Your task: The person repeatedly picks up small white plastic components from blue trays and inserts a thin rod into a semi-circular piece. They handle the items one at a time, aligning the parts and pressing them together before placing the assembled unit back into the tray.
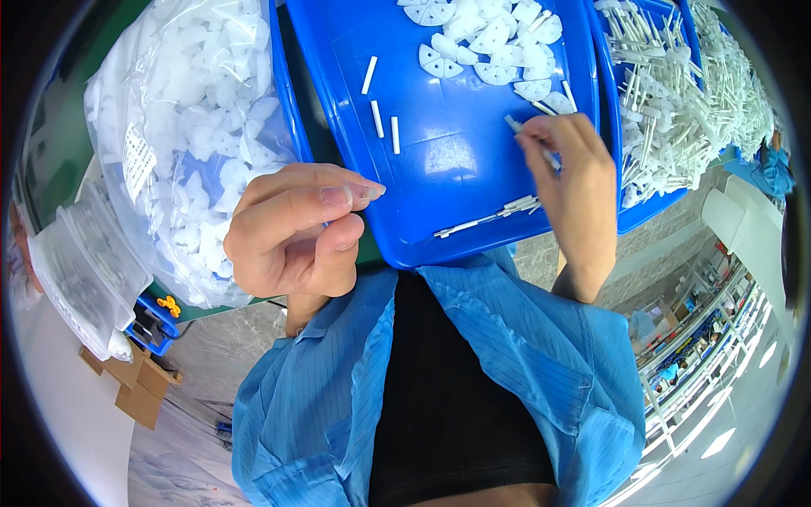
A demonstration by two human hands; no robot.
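Observation:
My right hand [578, 182] is over the right side of a blue tray [355, 139], its fingers closed on a short white rod [514, 124] whose end sticks out past the fingertips. My left hand [291, 228] hovers by the tray's near left corner with its fingers curled in. What they hold, if anything, I cannot make out. Loose white fan-shaped plastic pieces [494, 40] with small holes are heaped at the tray's far side. Three separate white rods [378, 119] lie on the left of its floor, and several more rods [473, 224] line its near edge.
On the left a large clear bag [207, 93] bulges with white fan-shaped pieces. Stacked clear plastic containers [89, 262] stand nearer, beside orange-handled scissors [169, 305]. To the right, a second blue tray holds a dense pile of white parts with rods [655, 101].

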